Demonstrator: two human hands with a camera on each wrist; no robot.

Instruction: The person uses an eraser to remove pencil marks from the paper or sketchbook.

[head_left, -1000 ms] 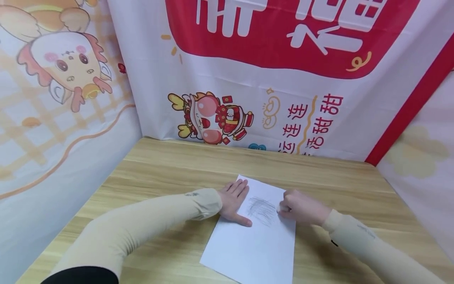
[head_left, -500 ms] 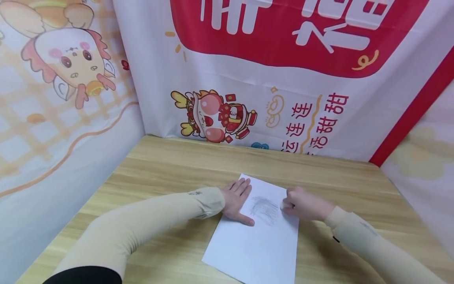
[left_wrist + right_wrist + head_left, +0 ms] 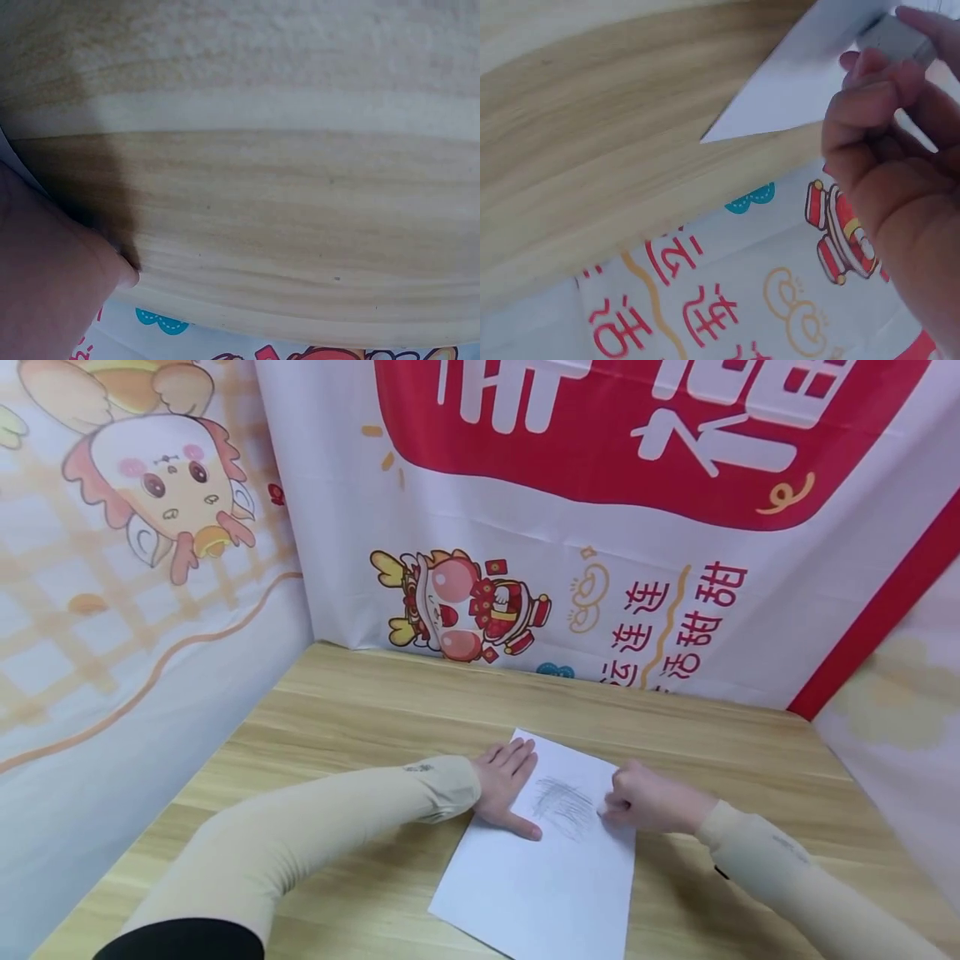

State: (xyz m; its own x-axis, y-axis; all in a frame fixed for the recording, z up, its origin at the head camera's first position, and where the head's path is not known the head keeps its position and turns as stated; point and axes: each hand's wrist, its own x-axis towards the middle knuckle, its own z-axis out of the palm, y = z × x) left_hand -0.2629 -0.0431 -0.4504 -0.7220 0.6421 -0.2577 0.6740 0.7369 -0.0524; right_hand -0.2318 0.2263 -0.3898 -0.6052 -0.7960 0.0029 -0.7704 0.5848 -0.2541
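A white sheet of paper lies aslant on the wooden table, with a patch of grey pencil scribble on its upper half. My left hand rests flat on the paper's left side, fingers spread and thumb pointing toward the scribble. At the right edge of the scribble, my right hand pinches a white block eraser between thumb and fingers. The eraser's end looks darkened in the right wrist view. From the head view the hand hides most of it. The left wrist view catches only part of the left hand.
The wooden table ends at the back against a white and red printed cloth. Another printed cloth hangs along the left side, and a pale one on the right.
My right hand makes small strokes with the eraser beside the scribble, up a little and then back down. My left hand stays put on the paper. The head view has shifted slightly.
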